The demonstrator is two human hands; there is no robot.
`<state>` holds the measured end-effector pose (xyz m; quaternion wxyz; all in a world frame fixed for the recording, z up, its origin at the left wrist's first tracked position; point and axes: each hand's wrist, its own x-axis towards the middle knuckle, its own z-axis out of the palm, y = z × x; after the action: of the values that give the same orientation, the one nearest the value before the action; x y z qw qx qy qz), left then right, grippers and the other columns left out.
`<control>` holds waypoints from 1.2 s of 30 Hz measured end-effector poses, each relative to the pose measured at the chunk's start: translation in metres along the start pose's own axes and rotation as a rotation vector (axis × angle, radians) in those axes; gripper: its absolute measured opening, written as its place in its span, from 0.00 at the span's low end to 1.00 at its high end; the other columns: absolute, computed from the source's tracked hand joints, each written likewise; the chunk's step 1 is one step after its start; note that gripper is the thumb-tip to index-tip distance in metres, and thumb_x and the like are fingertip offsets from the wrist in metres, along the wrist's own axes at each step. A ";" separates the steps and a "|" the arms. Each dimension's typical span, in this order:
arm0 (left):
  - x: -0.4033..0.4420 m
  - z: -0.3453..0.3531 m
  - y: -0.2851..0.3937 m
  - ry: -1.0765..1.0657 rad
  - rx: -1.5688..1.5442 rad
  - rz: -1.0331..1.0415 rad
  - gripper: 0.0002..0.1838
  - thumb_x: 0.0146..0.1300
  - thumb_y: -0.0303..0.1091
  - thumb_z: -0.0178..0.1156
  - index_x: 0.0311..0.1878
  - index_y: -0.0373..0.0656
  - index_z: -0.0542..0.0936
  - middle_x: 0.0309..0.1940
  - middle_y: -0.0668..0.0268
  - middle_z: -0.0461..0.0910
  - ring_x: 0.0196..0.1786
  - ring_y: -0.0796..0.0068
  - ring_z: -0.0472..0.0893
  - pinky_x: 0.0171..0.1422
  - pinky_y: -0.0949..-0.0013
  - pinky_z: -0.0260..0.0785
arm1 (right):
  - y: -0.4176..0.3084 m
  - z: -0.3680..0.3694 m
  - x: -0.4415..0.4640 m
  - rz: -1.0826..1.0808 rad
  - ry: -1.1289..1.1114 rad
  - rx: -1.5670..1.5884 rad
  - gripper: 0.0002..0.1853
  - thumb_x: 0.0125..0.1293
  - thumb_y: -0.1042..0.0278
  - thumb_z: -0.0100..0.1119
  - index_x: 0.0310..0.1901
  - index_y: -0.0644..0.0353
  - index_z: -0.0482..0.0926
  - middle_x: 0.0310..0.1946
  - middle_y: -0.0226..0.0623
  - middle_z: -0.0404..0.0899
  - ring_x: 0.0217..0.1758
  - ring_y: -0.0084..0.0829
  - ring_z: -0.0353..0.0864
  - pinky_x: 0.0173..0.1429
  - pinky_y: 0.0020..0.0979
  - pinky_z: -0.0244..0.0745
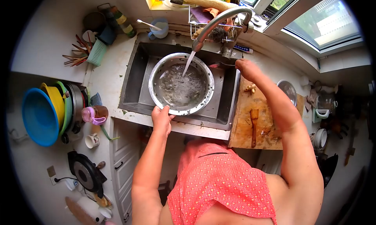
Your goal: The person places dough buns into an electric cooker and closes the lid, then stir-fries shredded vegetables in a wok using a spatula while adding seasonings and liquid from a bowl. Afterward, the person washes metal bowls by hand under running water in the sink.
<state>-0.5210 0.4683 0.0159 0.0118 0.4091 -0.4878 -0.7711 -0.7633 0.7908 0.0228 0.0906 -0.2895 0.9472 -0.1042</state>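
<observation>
A round metal basin (154, 97) stands in the dark sink (135, 74), with water and small dark bits inside. Water runs into it from the curved faucet (219, 19). At the basin's near rim, my left hand (161, 119) grips the edge with fingers closed. My right hand (247, 69) is at the sink's right edge, closed round the end of a thin dark utensil (226, 63), whose far end points left over the sink beside the basin; its tip is hard to make out.
Right of the sink lies a wooden board (244, 125) with a wooden spatula (254, 127) and ginger (250, 88). A blue cup (159, 28) and a wire rack (194, 28) stand behind. Stacked basins (39, 117) and a pink-lidded jar (94, 114) are at the left.
</observation>
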 end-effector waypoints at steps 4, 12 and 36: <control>-0.010 -0.003 0.007 -0.053 0.040 0.005 0.05 0.62 0.24 0.50 0.41 0.38 0.73 0.35 0.65 0.78 0.32 0.77 0.79 0.32 0.74 0.76 | 0.003 -0.011 0.009 -0.046 0.027 -0.039 0.06 0.61 0.67 0.54 0.34 0.60 0.75 0.32 0.45 0.77 0.40 0.50 0.75 0.43 0.43 0.71; -0.036 -0.007 0.022 -0.270 0.227 -0.047 0.04 0.62 0.25 0.51 0.39 0.40 0.74 0.31 0.68 0.79 0.28 0.81 0.78 0.26 0.80 0.71 | -0.068 -0.071 -0.098 -0.052 0.280 0.130 0.06 0.61 0.63 0.57 0.35 0.53 0.78 0.31 0.37 0.77 0.37 0.44 0.77 0.38 0.40 0.72; -0.159 0.153 -0.072 -0.849 0.713 -0.189 0.06 0.60 0.25 0.52 0.39 0.39 0.73 0.32 0.65 0.80 0.28 0.77 0.79 0.33 0.73 0.73 | -0.050 -0.069 -0.455 0.608 0.562 0.108 0.04 0.59 0.67 0.56 0.34 0.54 0.78 0.28 0.35 0.75 0.33 0.40 0.78 0.35 0.38 0.72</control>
<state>-0.4858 0.6856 0.0889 -0.3938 0.0836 -0.6412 -0.6533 -0.3817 1.0182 0.1519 -0.1297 0.0480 0.9705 -0.1973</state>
